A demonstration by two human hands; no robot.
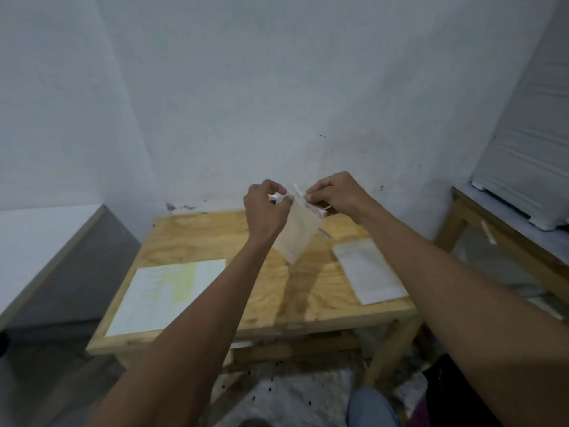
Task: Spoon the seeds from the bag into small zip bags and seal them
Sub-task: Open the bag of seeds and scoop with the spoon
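A small clear zip bag point(297, 231) hangs in the air above the wooden table point(215, 238). My left hand point(266, 211) pinches its top edge on the left. My right hand point(334, 194) pinches the top edge on the right, where a pink strip shows. The bag tilts, its lower corner pointing down toward the table. A white bag point(368, 269) lies flat on the table's right side. Behind the held bag a thin metal piece, perhaps a spoon point(324, 233), rests on the table, mostly hidden.
A printed paper sheet point(167, 294) with a yellow area lies on the table's left part. A grey bench point(46, 257) stands at the left. Another wooden table point(505, 238) with white slabs stands at the right. White walls are close behind.
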